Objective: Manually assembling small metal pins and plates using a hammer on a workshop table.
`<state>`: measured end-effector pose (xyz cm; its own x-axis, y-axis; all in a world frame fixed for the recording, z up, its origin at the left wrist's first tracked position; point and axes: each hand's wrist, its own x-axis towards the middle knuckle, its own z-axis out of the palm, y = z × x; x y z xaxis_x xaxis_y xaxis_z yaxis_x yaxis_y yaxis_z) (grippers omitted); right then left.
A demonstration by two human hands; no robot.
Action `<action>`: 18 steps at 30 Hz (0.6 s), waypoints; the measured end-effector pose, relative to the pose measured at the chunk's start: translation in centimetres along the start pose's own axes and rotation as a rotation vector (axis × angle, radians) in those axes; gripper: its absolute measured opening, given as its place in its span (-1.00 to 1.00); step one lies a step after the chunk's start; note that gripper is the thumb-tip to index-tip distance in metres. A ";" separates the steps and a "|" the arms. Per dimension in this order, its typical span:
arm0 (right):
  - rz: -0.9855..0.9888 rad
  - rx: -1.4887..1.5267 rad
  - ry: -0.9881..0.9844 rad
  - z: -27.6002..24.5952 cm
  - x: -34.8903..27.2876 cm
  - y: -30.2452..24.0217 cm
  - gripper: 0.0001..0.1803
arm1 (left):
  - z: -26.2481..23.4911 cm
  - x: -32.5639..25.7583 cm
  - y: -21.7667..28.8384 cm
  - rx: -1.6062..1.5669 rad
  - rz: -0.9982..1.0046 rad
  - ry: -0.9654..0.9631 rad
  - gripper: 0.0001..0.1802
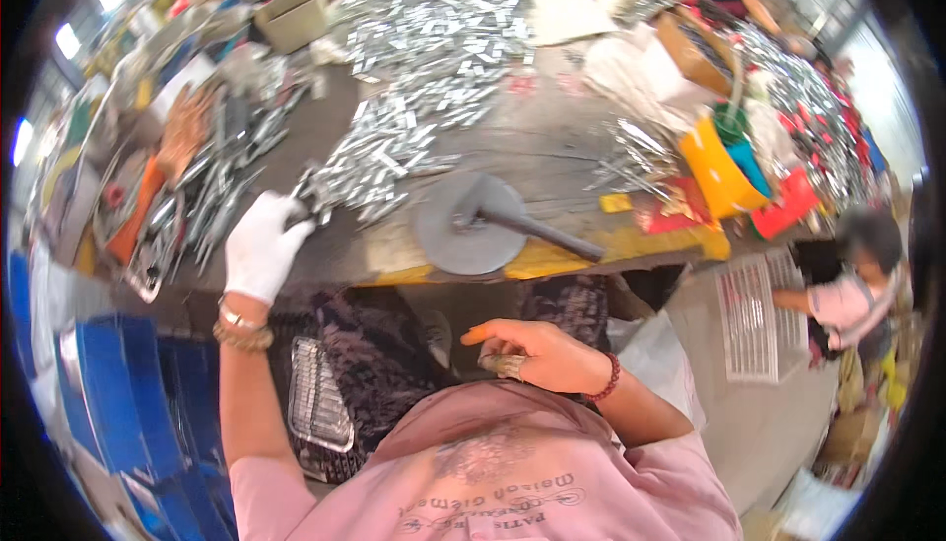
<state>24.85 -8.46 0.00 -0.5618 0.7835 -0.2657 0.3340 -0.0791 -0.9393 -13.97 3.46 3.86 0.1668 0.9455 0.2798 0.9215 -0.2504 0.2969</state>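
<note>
Clips (379,162) look light, stiff and slippery; our gloved left hand (261,245) pinches one by its edges, our right hand (537,352) clenches several.

Worn wooden workbench (552,147) heaped with small metal parts

Silvery metal pieces (434,38) are piled at 12 o'clock; 1 grey disc with a handle (473,231) is laid at the near edge, an orange bin (714,171) at 3 o'clock.

Head camera looks steeply down, fairly near, at the workbench (552,147), edges perhaps warped
</note>
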 end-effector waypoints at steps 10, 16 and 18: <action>-0.161 -0.756 1.025 -14.1 -2.5 -1.0 -0.76 | 1.6 -0.5 2.9 -0.452 -0.198 0.036 -0.71; -0.017 -1.154 1.041 -18.5 1.3 1.6 -0.84 | 3.0 -1.5 11.8 -1.180 -0.361 -0.091 -0.68; 0.066 -1.250 0.995 -18.8 2.1 1.7 -0.82 | 3.6 -1.9 13.6 -1.277 -0.368 -0.179 -0.76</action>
<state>38.49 4.65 1.91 0.0056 0.9101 0.4144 0.9991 0.0120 -0.0397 -0.46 -0.99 4.14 0.1157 0.9889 -0.0935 -0.0316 0.0977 0.9947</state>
